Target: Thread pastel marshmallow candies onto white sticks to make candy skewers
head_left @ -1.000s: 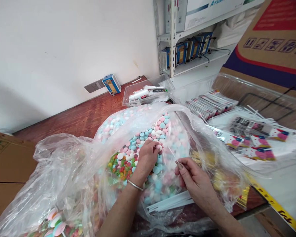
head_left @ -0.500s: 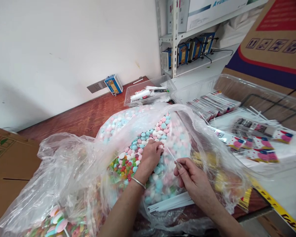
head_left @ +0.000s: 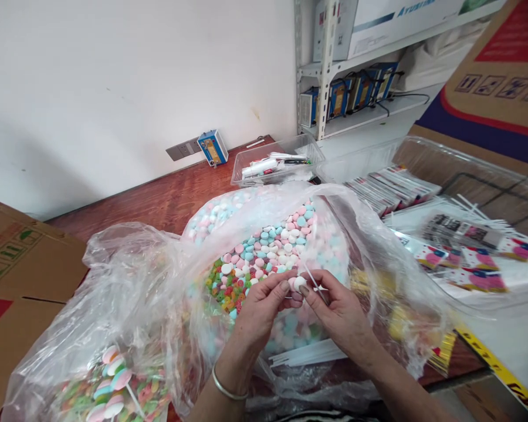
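My left hand (head_left: 263, 308) pinches small round pastel marshmallows (head_left: 297, 285), pink and white, between thumb and fingers. Close against it, my right hand (head_left: 338, 305) grips a thin white stick (head_left: 310, 274), its fingertips touching the marshmallows. Whether the stick passes through them I cannot tell. Under both hands lies an open clear plastic bag (head_left: 229, 243) full of pink, blue and white marshmallows, with small gummy rings (head_left: 229, 287) at its left side. A bundle of white sticks (head_left: 308, 353) rests on the bag, below my right hand.
At lower left, marshmallow skewers (head_left: 114, 378) lie on a bag of gummy rings. A clear tray (head_left: 405, 143) with printed packets stands right, and a smaller bin (head_left: 242, 167) behind. Cardboard boxes (head_left: 30, 264) flank the table; a metal shelf (head_left: 324, 76) stands behind.
My left hand has come up from the loose marshmallows with some in its fingers. It now meets my right hand, which still holds the white stick. The view has shifted slightly.
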`<act>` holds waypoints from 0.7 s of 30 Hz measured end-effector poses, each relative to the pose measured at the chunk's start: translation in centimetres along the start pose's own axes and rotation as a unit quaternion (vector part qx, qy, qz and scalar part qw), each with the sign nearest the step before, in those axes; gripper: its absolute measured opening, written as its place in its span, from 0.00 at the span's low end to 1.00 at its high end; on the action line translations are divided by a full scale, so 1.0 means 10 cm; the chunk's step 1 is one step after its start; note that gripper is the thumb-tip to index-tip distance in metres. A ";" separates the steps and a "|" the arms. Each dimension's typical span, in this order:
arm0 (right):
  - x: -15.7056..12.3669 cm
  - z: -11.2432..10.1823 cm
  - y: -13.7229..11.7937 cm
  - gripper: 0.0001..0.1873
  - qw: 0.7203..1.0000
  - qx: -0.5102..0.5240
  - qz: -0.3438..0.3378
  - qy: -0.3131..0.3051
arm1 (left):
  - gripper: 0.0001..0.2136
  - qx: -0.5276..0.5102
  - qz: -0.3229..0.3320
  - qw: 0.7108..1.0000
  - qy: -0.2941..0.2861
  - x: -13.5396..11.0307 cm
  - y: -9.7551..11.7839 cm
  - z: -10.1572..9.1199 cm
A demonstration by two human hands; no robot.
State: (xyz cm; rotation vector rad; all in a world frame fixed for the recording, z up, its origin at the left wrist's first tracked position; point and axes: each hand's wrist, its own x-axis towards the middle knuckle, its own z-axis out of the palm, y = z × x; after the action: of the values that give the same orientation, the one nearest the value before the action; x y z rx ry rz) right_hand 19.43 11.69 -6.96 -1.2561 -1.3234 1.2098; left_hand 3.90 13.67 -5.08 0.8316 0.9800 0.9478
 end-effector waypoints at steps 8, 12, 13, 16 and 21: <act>-0.08 0.04 0.05 0.11 0.996 -0.067 -0.053 -0.023 | 0.16 -0.062 0.006 0.998 0.033 -0.07 -0.09 -0.04; -0.07 0.06 0.00 0.10 0.998 -0.057 -0.018 -0.014 | 0.15 -0.032 0.035 0.998 0.048 -0.10 -0.11 -0.02; -0.07 0.07 -0.02 0.10 0.998 -0.067 -0.017 -0.012 | 0.15 -0.022 0.039 0.998 0.050 -0.11 -0.12 -0.02; -0.06 0.09 -0.10 0.09 0.989 -0.138 -0.050 -0.014 | 0.17 -0.024 0.039 0.998 0.044 -0.11 -0.16 -0.04; -0.10 0.08 -0.17 0.18 0.969 -0.222 -0.104 -0.036 | 0.14 -0.113 0.016 0.992 0.050 -0.09 -0.19 -0.07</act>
State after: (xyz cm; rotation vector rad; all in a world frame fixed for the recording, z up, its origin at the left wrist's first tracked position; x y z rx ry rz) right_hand 18.57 10.65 -5.35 -1.3443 -1.8010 0.8421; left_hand 3.51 12.23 -6.78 0.6153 0.9271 1.1154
